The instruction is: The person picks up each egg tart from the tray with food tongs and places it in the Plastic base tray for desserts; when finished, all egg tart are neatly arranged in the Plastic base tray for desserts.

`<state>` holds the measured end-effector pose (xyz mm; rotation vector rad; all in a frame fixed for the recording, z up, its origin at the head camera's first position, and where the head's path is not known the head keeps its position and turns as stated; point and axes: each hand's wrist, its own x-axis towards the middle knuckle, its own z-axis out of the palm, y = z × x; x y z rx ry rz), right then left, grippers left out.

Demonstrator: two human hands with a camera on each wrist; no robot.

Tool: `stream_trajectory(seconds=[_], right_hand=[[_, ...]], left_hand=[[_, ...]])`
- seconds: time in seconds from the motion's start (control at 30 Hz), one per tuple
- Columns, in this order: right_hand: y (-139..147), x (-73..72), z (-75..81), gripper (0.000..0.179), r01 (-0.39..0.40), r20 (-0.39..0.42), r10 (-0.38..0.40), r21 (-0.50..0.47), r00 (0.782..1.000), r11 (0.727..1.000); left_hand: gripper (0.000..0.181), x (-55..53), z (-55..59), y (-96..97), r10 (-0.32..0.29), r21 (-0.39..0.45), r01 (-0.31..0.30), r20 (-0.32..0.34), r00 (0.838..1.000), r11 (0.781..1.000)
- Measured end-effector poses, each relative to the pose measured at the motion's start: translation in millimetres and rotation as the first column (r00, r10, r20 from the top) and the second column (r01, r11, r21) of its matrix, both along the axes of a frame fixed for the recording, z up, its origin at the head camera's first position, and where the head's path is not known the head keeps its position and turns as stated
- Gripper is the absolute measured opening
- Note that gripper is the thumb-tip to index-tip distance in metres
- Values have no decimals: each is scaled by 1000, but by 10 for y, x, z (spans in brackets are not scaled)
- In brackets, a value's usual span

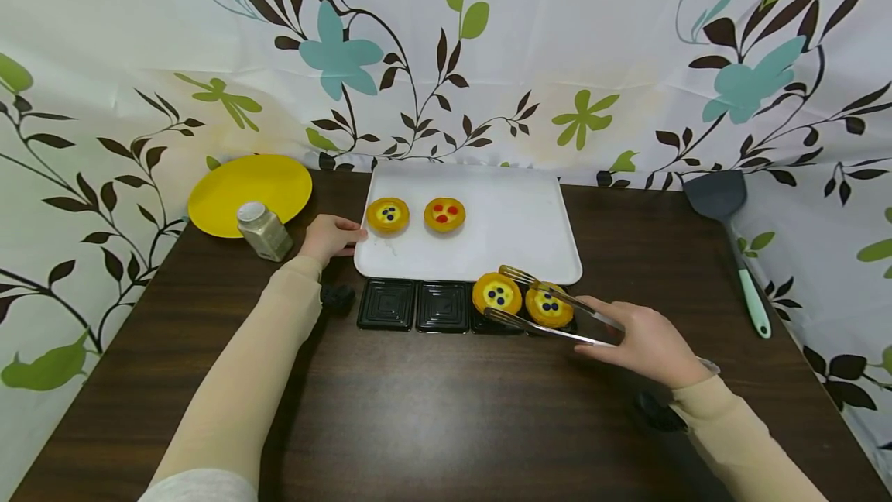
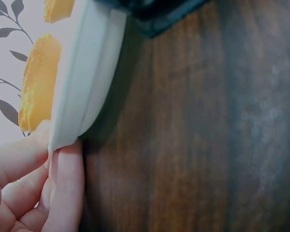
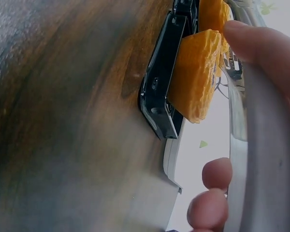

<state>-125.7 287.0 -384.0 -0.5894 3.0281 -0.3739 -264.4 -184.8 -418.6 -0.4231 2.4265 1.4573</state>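
"Tongs (image 1: 573, 336) in the right hand (image 1: 648, 343), is it?"

"Yes, its thumb and fingers pinch them from either side. The tips stand apart, one at the far edge and one at the near edge of a berry tart (image 1: 497, 293) in the row of black dishes (image 1: 386, 304)."

"Touching it?"

"I can't tell (the tips are small from above). One prong also crosses over the right-hand tart (image 1: 550, 310), which sits in the end dish."

"And the left hand (image 1: 329, 239)?"

"Pinching the white tray (image 1: 502, 231) by its left edge, near the front corner, thumb over the rim and a finger underneath."

"What's on that tray?"

"Two more tarts at its left end, side by side but apart: one with blue berries (image 1: 387, 215), the other with red pieces (image 1: 444, 214)."

"Anything else on the counter (image 1: 418, 417)?"

"A yellow plate (image 1: 223, 194) at the far left, a jar (image 1: 265, 234) just in front of it (its lid looks pale), and a grey spatula (image 1: 716, 194) with a green handle, well off to the right."
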Motion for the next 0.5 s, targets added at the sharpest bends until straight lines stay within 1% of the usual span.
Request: stream_trajectory(seconds=[0.27, 0.5], right_hand=[[7, 12, -13, 78, -17, -2, 17, 1, 1000, 1000], [3, -1, -19, 80, -21, -1, 22, 29, 1000, 999]], left_hand=[[37, 12, 11, -4, -4, -3, 4, 0, 1000, 1000], [38, 17, 7, -6, -11, -1, 11, -9, 1000, 1000]])
